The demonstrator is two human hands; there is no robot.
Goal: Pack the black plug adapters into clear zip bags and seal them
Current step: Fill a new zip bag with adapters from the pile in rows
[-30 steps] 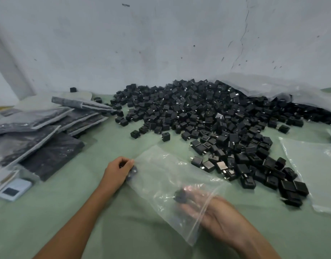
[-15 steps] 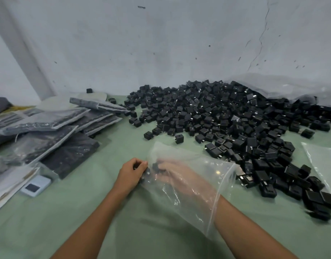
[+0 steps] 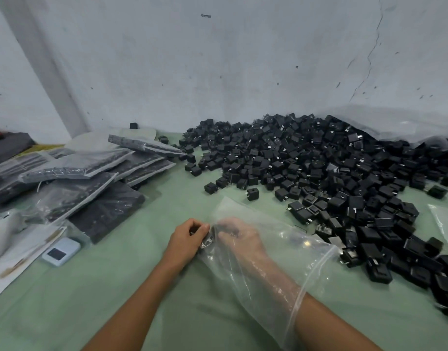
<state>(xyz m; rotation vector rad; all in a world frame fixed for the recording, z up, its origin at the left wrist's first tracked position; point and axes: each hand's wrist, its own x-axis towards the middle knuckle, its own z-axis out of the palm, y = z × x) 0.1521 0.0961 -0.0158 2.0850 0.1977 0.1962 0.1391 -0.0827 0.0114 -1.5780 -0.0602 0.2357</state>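
Clear zip bag [image 3: 294,249] flat on green counter [image 3: 116,300], near centre. Right grip [image 3: 239,239] deep inside, clenched round plug adapters [image 3: 226,228] at the closed end. Left grip [image 3: 187,240] pinching that end from outside. Loose adapter pile [image 3: 319,168] far right, packed bags [image 3: 73,168] left.

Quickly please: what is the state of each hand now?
Left hand: pinches the closed end of the clear bag.
Right hand: inside the bag, fingers curled on a black adapter, blurred through the plastic.
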